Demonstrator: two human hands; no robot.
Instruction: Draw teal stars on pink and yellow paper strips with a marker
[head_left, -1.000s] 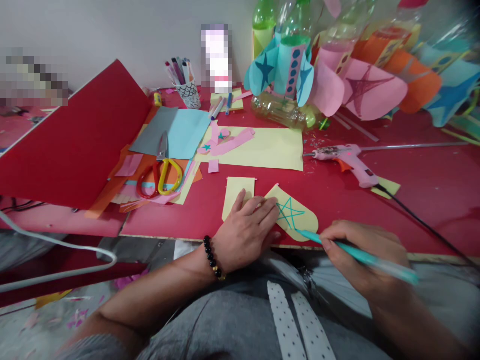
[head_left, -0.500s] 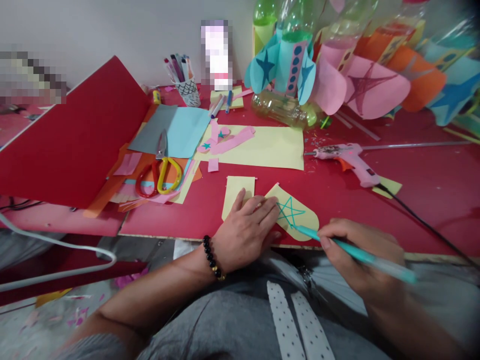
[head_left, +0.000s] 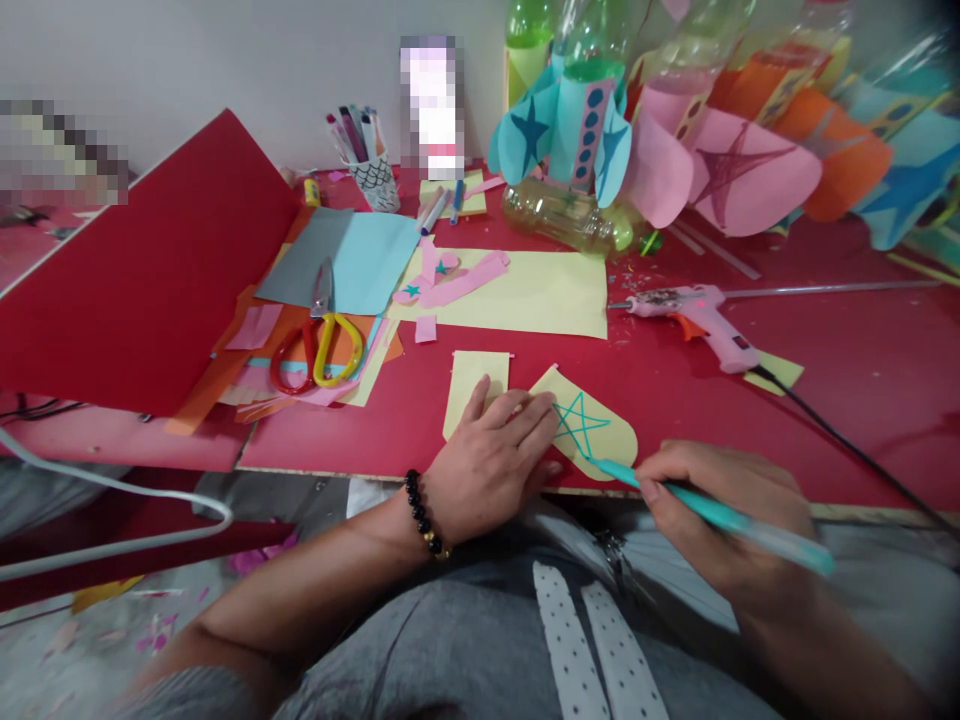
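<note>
My right hand (head_left: pixel 720 510) grips a teal felt-tip pen (head_left: pixel 697 505), its tip touching a rounded yellow paper piece (head_left: pixel 616 440) near the table's front edge. A teal star outline (head_left: pixel 582 423) is drawn on that paper, and the tip rests by the star's lower point. My left hand (head_left: pixel 491 460), a black bead bracelet at its wrist, lies flat with fingers stretched out. Its fingertips press the left side of the starred paper. Under the same hand lies a second yellow paper piece (head_left: pixel 480 375), its lower part hidden.
A pink glue gun (head_left: pixel 701 315) with a black cord lies at right. Scissors (head_left: pixel 322 340) rest on coloured paper at left. Behind are a large yellow sheet (head_left: pixel 555 295), a pen cup (head_left: pixel 375 182), a bottle on its side (head_left: pixel 562 218) and several paper-finned bottles (head_left: pixel 581 130).
The pen tip has shifted slightly right and down along the star's lower part. My left hand and both paper pieces stay in place.
</note>
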